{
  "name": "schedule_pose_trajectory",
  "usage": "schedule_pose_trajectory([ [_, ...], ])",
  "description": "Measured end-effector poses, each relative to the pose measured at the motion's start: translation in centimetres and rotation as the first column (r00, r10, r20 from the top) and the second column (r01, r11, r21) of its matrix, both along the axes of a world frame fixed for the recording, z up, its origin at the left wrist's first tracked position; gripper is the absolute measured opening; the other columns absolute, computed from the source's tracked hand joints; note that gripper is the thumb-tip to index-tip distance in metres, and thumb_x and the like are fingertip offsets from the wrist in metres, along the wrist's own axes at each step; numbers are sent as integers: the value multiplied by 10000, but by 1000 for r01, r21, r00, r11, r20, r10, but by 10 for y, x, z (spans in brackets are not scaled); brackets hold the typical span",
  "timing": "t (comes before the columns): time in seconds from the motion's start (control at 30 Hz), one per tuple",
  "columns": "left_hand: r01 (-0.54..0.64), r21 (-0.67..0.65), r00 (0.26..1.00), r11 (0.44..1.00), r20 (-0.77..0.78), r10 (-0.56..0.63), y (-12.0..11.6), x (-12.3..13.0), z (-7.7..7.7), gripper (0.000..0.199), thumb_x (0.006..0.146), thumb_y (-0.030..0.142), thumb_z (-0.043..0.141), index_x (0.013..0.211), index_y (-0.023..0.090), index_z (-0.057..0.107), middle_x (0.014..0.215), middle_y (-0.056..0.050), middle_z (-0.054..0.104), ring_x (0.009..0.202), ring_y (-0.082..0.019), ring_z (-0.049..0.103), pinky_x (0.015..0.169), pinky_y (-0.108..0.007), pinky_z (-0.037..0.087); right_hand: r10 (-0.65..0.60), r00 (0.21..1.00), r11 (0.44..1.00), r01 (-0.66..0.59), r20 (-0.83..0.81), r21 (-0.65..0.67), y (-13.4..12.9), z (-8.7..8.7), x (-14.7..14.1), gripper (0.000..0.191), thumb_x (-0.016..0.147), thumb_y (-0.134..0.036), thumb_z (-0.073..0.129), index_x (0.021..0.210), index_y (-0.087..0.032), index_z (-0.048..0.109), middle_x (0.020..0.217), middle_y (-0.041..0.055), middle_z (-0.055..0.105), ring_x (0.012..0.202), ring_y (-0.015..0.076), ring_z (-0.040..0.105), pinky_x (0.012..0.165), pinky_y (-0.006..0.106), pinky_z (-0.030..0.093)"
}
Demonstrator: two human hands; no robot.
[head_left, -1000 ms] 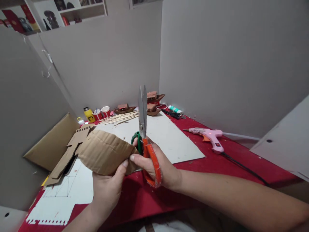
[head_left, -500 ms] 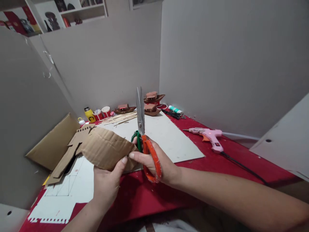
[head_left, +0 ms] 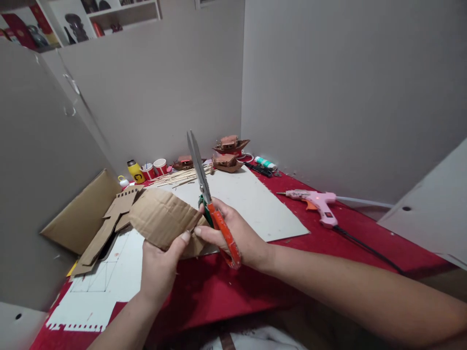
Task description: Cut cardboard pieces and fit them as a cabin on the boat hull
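**Scissors tilted toward eleven o'clock beside a held cardboard piece**

The orange-and-green-handled steel scissors (head_left: 215,214) are held in the right hand (head_left: 233,233), whose grip is closed around the handles; the blades are seen pressed together, pointing up toward eleven o'clock. At nine o'clock from that hand, the brown corrugated cardboard piece (head_left: 162,218) is pinched at its near right corner by the left hand (head_left: 160,267), thumb on top, and is held just above the red-covered bench (head_left: 226,291), its right edge touching the right hand's fingers.

The cardboard is judged light and fairly stiff, yet easily creased along its flutes, so it is best held close to the edge being worked, where it will flex least. The scissors are judged rigid and heavier, with sharp points, and are safely gripped only at the handles.

Further out, a pale grey board (head_left: 248,204) lies at twelve o'clock, a white sheet with a notched edge (head_left: 95,291) at eight o'clock, and a pink hot-glue gun (head_left: 317,204) at two o'clock.

Compared with a second earlier, the blades have been swung from nearly upright to a leftward lean, and both hands have been raised slightly and drawn leftward.
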State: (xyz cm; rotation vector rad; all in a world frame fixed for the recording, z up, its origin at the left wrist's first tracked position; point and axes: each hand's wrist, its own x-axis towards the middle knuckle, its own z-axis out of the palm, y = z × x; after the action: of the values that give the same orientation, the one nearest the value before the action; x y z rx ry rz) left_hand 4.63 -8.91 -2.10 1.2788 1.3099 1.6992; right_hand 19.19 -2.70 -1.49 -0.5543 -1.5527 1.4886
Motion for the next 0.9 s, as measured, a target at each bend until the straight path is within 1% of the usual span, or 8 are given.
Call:
schedule_pose_trajectory([
  [0.1, 142, -15, 969, 990, 207, -136, 5, -7, 6, 481, 772, 237, 750, 1239, 178, 647, 1135, -85, 737, 1063, -262, 677, 865, -326, 568, 3, 997, 1000, -5, 71, 28, 5, 4, 10, 326, 726, -344, 735, 875, -201, 483, 744, -48, 491, 649, 114, 448, 602, 239, 413],
  [0.27, 76, -2, 949, 997, 306, -71, 7, -28, 13, 565, 722, 219, 796, 1263, 167, 640, 1104, -92, 748, 1050, -255, 683, 845, -283, 566, -154, 925, 966, 67, 347, 251, 9, 3, 47, 285, 815, -415, 648, 818, -214, 445, 695, -52, 432, 611, 116, 397, 557, 236, 362],
  [0.33, 54, 5, 954, 999, 295, -53, 7, -37, 14, 554, 730, 237, 795, 1258, 164, 646, 1110, -97, 746, 1053, -255, 679, 847, -287, 564, -210, 818, 911, -35, 536, 412, 9, 3, 63, 305, 828, -435, 615, 766, -224, 403, 644, -54, 413, 584, 127, 374, 544, 250, 342],
  [0.4, 12, 36, 968, 999, 252, -21, 6, -44, 14, 527, 740, 254, 794, 1241, 164, 659, 1112, -93, 745, 1049, -237, 677, 872, -275, 549, -329, 660, 828, -143, 676, 543, 6, 3, 75, 325, 832, -490, 588, 770, -227, 407, 618, -41, 448, 551, 141, 373, 535, 272, 316],
  [0.47, -46, 85, 980, 995, 196, 29, 5, -48, 14, 509, 738, 265, 800, 1221, 170, 674, 1113, -82, 746, 1045, -218, 675, 904, -263, 529, -419, 504, 776, -233, 755, 586, 3, 5, 82, 361, 837, -555, 559, 779, -223, 429, 642, -2, 525, 560, 170, 434, 550, 292, 315],
  [0.53, -98, 125, 986, 987, 150, 78, 4, -50, 14, 497, 728, 268, 810, 1199, 172, 688, 1100, -75, 751, 1040, -210, 676, 923, -260, 517, -454, 415, 758, -286, 788, 587, -1, 7, 84, 391, 850, -597, 525, 780, -220, 448, 674, 31, 579, 587, 201, 501, 562, 302, 323],
  [0.73, -190, 100, 975, 977, 133, 176, -2, -46, 19, 431, 685, 310, 833, 1072, 145, 741, 1004, -81, 775, 988, -230, 695, 871, -276, 543, -428, 389, 744, -361, 816, 562, -9, 12, 75, 414, 901, -605, 448, 755, -220, 485, 675, 44, 635, 591, 221, 590, 551, 297, 332],
  [0.9, -147, 65, 987, 987, 77, 142, -9, -47, 20, 273, 738, 304, 794, 961, 149, 765, 932, -56, 781, 869, -193, 703, 750, -228, 551, -572, 322, 657, -370, 754, 656, -12, 14, 70, 424, 895, -611, 427, 809, -206, 515, 677, 67, 660, 599, 270, 647, 536, 312, 330],
])
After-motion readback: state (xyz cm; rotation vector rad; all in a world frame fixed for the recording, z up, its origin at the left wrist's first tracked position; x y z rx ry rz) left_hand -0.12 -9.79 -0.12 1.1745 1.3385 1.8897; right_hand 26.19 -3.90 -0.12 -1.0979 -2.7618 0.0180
